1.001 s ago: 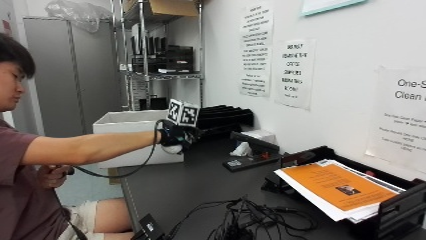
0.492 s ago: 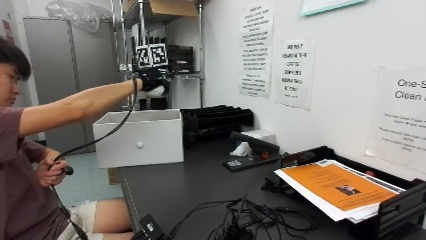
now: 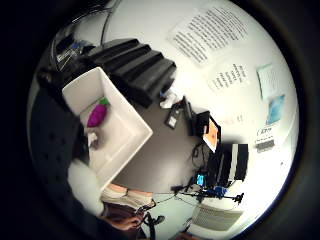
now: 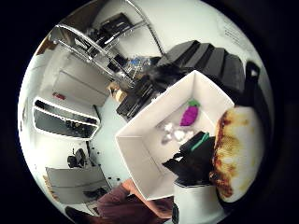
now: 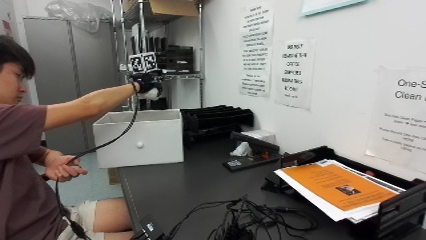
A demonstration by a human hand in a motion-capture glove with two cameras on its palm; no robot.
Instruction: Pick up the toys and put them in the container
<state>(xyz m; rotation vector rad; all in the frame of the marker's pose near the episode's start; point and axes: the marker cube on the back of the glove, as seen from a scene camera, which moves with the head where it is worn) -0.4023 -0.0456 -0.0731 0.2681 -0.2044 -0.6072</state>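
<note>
**Desk:** What's the biggest item, and the main hazard?

**Photographer:** The dark bench carries a white open-topped container at its far end, pushed up near the black stacked trays. A seated person holds the gloved right hand high above the container with a toasted-looking plush toy curled in the fingers. My read is that a release from that height could bounce the toy off a wall and over the rim, or send it wide if the hand is not squarely over the opening.

**Desk:** How much room is there to move?

**Photographer:** Open air lies between hand and container. A metal shelving rack stands just behind the raised hand, so a drift backward risks a knock. The container's near wall sits close to the bench edge, with floor beyond; a toy falling on that side is likely lost to the floor.

**Desk:** Anything lower down?

**Photographer:** A black cable hangs from the glove to the bare left hand and could catch the container's rim on the way down.

**Desk:** And what's already inside?

**Photographer:** A purple eggplant toy lies on the container floor beside some small pale pieces I cannot identify. There is bare floor around them for the plush to land on.
</note>
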